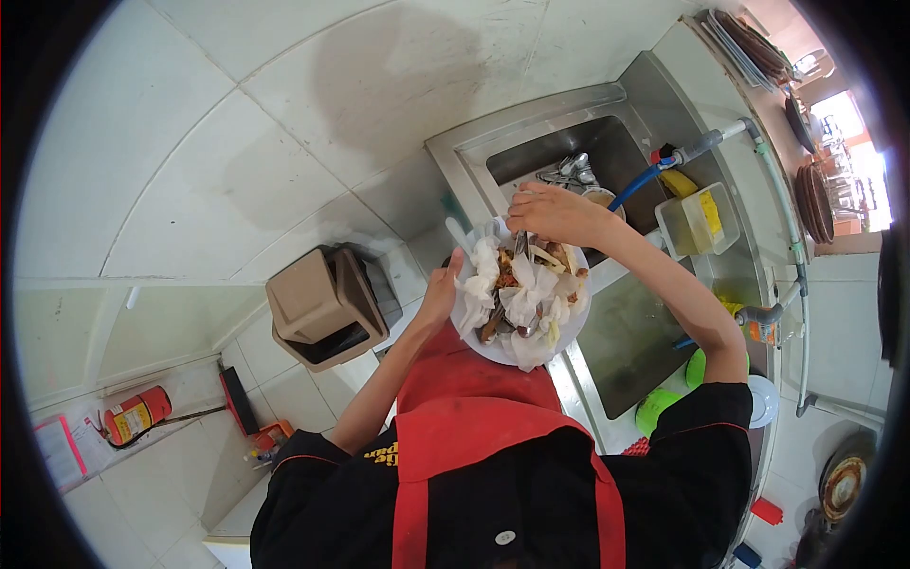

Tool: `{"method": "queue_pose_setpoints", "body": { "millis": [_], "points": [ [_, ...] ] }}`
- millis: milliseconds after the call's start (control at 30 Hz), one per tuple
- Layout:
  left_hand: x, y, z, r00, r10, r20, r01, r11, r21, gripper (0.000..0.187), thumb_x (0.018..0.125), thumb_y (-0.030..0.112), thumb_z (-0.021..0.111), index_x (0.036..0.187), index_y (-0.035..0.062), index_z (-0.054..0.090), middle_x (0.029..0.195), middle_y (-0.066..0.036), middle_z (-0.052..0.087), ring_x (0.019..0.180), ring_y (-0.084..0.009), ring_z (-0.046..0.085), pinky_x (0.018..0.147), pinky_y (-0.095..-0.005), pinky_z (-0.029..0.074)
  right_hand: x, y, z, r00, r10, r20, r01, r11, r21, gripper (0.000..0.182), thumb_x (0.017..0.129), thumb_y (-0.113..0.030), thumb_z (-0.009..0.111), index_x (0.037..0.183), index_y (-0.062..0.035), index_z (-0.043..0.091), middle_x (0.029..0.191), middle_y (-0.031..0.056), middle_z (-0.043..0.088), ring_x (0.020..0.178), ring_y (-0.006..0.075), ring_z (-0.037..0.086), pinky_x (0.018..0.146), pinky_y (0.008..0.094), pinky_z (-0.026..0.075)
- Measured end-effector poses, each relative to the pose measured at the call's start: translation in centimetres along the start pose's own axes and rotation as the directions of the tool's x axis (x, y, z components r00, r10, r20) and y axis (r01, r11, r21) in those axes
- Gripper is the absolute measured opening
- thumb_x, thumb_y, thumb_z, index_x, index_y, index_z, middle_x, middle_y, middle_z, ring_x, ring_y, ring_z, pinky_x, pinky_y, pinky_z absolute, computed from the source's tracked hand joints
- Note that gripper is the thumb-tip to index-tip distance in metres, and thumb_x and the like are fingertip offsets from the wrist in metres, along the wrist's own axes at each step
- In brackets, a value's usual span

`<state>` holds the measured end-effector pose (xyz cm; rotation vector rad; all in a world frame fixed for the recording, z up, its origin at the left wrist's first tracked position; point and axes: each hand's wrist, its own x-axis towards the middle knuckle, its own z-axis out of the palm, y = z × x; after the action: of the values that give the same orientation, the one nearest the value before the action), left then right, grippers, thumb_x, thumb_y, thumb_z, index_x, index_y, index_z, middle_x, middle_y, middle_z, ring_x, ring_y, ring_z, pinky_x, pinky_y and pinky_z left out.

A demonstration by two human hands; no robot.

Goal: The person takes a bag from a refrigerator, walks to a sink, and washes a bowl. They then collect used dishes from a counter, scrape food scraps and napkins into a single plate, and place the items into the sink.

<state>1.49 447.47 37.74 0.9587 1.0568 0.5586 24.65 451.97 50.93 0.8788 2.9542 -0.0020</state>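
Note:
My left hand (442,288) is closed on the left rim of a white plate (572,332), held in front of my red apron (483,398). Crumpled white napkins (531,299) and food scraps (550,254) cover the plate. Over its top edge, my right hand (548,212) has its fingers closed round metal cutlery (520,243), whose lower part reaches into the scraps. A white handle sticks out at the plate's upper left. Spoons and other cutlery (574,173) lie in the sink basin just beyond my right hand.
A brown bin (318,308) with an open front stands on the floor at left. The steel sink (455,152) has a blue hose (637,185) and a plastic container with a yellow sponge (710,212) beside it. Green containers (656,410) stand near my right elbow.

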Motion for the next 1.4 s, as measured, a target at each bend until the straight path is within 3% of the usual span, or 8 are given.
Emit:
{"method": "queue_pose_setpoints", "body": {
  "millis": [67, 167, 367, 467, 567, 867, 1067, 1400],
  "points": [
    [0.1, 0.1, 0.2, 1.000, 0.001, -0.001, -0.001, 1.000, 0.026, 0.071, 0.085, 0.063, 0.036, 0.057, 0.0012, 0.055, 0.058, -0.001, 0.051, 0.057, -0.0076, 0.044, 0.055, -0.0255, 0.037, -0.3, -0.1, 0.1, 0.999, 0.022, -0.022, -0.023, 1.000, -0.015, 0.003, 0.074, -0.011, 0.053, 0.076, -0.0115, 0.056, 0.077, 0.0006, 0.057, 0.089, 0.0154, 0.054, 0.088, 0.0292, 0.035],
    [0.5, 0.1, 0.3, 1.000, -0.004, 0.014, 0.003, 0.999, 0.046, 0.069, 0.086, 0.063, 0.036, 0.055, 0.0027, 0.053, 0.056, 0.001, 0.048, 0.057, -0.0069, 0.041, 0.054, -0.0257, 0.036, -0.5, -0.4, -0.7, 0.993, 0.067, 0.097, -0.072, 0.996, 0.047, 0.007, 0.074, -0.011, 0.055, 0.078, -0.0130, 0.059, 0.075, 0.0021, 0.058, 0.087, 0.0176, 0.057, 0.089, 0.0330, 0.036],
    [1.2, 0.0, 1.0, 0.998, 0.027, 0.049, -0.028, 0.999, 0.019, 0.068, 0.086, 0.062, 0.037, 0.053, 0.0045, 0.050, 0.055, 0.003, 0.044, 0.055, -0.0066, 0.037, 0.053, -0.0253, 0.033, 0.5, -0.9, -2.8, 0.878, 0.100, 0.468, -0.084, 0.995, -0.054, 0.019, 0.066, -0.014, 0.066, 0.084, -0.0160, 0.066, 0.084, 0.0025, 0.064, 0.087, 0.0160, 0.055, 0.078, 0.0291, 0.037],
    [0.7, 1.2, 1.2, 0.996, 0.002, 0.085, -0.007, 0.999, 0.049, 0.068, 0.086, 0.062, 0.037, 0.055, 0.0040, 0.052, 0.055, 0.003, 0.044, 0.055, -0.0069, 0.037, 0.053, -0.0256, 0.033, 1.5, -0.7, -4.5, 0.828, 0.099, 0.552, -0.147, 0.988, 0.045, 0.020, 0.064, -0.016, 0.068, 0.084, -0.0147, 0.069, 0.081, 0.0027, 0.064, 0.084, 0.0163, 0.056, 0.078, 0.0296, 0.037],
    [0.6, 1.4, 1.3, 0.995, -0.010, 0.096, 0.005, 0.999, 0.045, 0.069, 0.086, 0.062, 0.036, 0.057, 0.0025, 0.055, 0.057, 0.002, 0.045, 0.056, -0.0073, 0.038, 0.054, -0.0260, 0.035, 0.7, -0.1, -4.2, 0.904, 0.060, 0.423, -0.102, 0.992, 0.080, 0.017, 0.064, -0.016, 0.068, 0.081, -0.0135, 0.068, 0.080, 0.0027, 0.064, 0.081, 0.0172, 0.057, 0.080, 0.0295, 0.038],
    [2.3, 0.0, 1.3, 1.000, 0.022, 0.004, -0.022, 1.000, 0.011, 0.073, 0.084, 0.065, 0.036, 0.058, -0.0001, 0.056, 0.058, 0.000, 0.047, 0.059, -0.0089, 0.041, 0.057, -0.0258, 0.037, -0.7, -1.1, -4.6, 0.937, 0.114, 0.330, -0.046, 0.977, -0.209, 0.018, 0.068, -0.014, 0.065, 0.086, -0.0148, 0.065, 0.077, 0.0001, 0.061, 0.089, 0.0177, 0.056, 0.086, 0.0299, 0.037],
    [2.6, -0.4, 1.9, 0.999, -0.001, 0.035, 0.000, 1.000, 0.029, 0.071, 0.085, 0.065, 0.037, 0.053, 0.0026, 0.051, 0.055, 0.001, 0.044, 0.056, -0.0088, 0.038, 0.055, -0.0263, 0.035, -0.3, -2.7, -4.7, 0.870, 0.193, 0.454, -0.056, 0.953, -0.299, 0.009, 0.069, -0.015, 0.062, 0.078, -0.0153, 0.063, 0.077, -0.0005, 0.060, 0.089, 0.0160, 0.056, 0.089, 0.0319, 0.036],
    [2.3, 0.6, 1.4, 0.999, 0.001, 0.044, -0.004, 0.996, 0.086, 0.071, 0.084, 0.065, 0.038, 0.054, 0.0027, 0.054, 0.057, 0.000, 0.047, 0.059, -0.0088, 0.040, 0.059, -0.0257, 0.036, -2.4, -1.9, -5.1, 0.950, -0.023, 0.310, 0.111, 0.957, -0.270, 0.009, 0.075, -0.013, 0.054, 0.083, -0.0116, 0.055, 0.080, -0.0030, 0.054, 0.090, 0.0121, 0.053, 0.085, 0.0261, 0.038]
  ]
}}
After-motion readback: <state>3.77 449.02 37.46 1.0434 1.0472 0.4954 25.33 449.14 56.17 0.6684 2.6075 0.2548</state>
